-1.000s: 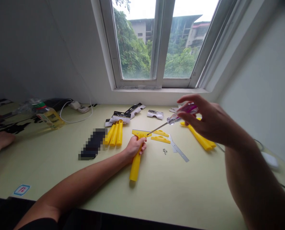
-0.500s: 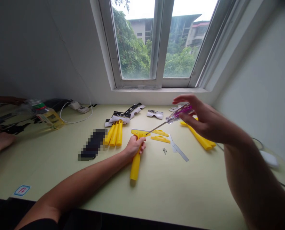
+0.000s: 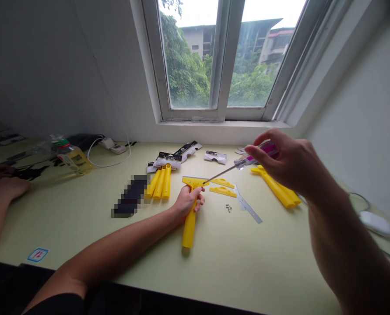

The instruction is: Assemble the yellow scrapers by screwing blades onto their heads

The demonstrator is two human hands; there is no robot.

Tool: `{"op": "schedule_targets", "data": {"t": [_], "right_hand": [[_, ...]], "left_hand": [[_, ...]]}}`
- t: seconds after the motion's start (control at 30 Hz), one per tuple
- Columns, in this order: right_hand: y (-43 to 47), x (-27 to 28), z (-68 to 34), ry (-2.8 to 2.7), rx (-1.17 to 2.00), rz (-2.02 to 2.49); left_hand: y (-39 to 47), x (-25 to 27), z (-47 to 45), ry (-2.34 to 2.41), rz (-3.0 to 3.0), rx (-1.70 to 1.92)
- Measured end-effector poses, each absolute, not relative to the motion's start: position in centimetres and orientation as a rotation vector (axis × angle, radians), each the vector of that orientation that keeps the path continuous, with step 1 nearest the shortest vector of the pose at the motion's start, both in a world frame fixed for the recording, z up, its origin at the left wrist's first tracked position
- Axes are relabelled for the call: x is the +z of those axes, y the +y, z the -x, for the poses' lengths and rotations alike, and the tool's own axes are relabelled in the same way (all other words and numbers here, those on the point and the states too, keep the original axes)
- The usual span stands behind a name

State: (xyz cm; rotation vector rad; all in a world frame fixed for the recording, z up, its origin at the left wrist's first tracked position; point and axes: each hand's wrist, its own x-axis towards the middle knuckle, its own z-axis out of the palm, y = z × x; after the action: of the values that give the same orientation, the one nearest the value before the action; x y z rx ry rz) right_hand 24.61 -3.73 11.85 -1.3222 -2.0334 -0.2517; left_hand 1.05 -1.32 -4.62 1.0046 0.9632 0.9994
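My left hand (image 3: pixel 188 202) is wrapped round the neck of a yellow scraper (image 3: pixel 188 229), whose wide head with a thin blade edge points away from me. In my right hand (image 3: pixel 282 162) is a screwdriver (image 3: pixel 242 163) with a clear and purple handle, the fingers closed round it. Its tip meets the right part of the scraper's head; whether it sits in a screw is too small to tell. Right of the head lie yellow clamp strips (image 3: pixel 223 191), metal blades (image 3: pixel 250 208) and several small screws (image 3: pixel 228 208).
Yellow handles (image 3: pixel 158 186) lie left of the scraper under black-and-white cards (image 3: pixel 168 159). More yellow handles (image 3: pixel 278 188) rest at the right. A bottle of yellow liquid (image 3: pixel 72 157), a charger with a white cable (image 3: pixel 116 148) and another person's hand (image 3: pixel 12 188) are at the left.
My right hand has turned on the screwdriver handle, its fingers now curled closer round it. The whole view has shifted slightly. My left hand keeps its hold on the scraper.
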Motion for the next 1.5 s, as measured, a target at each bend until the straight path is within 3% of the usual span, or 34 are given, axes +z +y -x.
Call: {"op": "schedule_targets", "data": {"t": [0.17,0.3,0.47,0.6,0.73,0.9,1.03,1.2,1.37,1.5], "right_hand": [[-3.79,11.84,-24.60,-2.191,0.014,1.116],[-3.79,11.73,-24.53,-1.993,-0.256,1.305],[-3.77,11.67,-24.48,-2.173,0.018,1.141],[-3.80,11.69,-24.45,-2.040,-0.134,1.305],[-3.80,11.65,-24.46,-2.201,0.030,1.130],[-4.19,11.74,-24.07,-2.070,-0.231,1.282],[-4.43,11.93,-24.04,-2.233,0.010,1.122],[-4.14,11.78,-24.31,-2.085,-0.155,1.333],[-3.90,11.72,-24.41,-2.227,0.045,1.157],[-4.10,11.78,-24.24,-2.073,-0.181,1.287]], "left_hand": [[-1.42,-4.59,-1.10,0.974,-0.960,1.094],[-1.49,-4.73,-1.05,0.952,-1.021,1.118],[-1.39,-5.09,-0.93,0.965,-1.024,1.150],[-1.39,-5.11,-0.97,0.944,-1.041,1.153],[-1.31,-5.02,-0.93,0.970,-1.022,1.172],[-1.46,-5.00,-0.93,0.952,-1.037,1.158],[-1.56,-5.02,-0.99,0.965,-1.023,1.162],[-1.46,-5.01,-0.93,0.954,-1.043,1.164],[-1.42,-4.93,-0.92,0.969,-1.029,1.169],[-1.49,-4.92,-0.96,0.950,-1.047,1.170]]}}
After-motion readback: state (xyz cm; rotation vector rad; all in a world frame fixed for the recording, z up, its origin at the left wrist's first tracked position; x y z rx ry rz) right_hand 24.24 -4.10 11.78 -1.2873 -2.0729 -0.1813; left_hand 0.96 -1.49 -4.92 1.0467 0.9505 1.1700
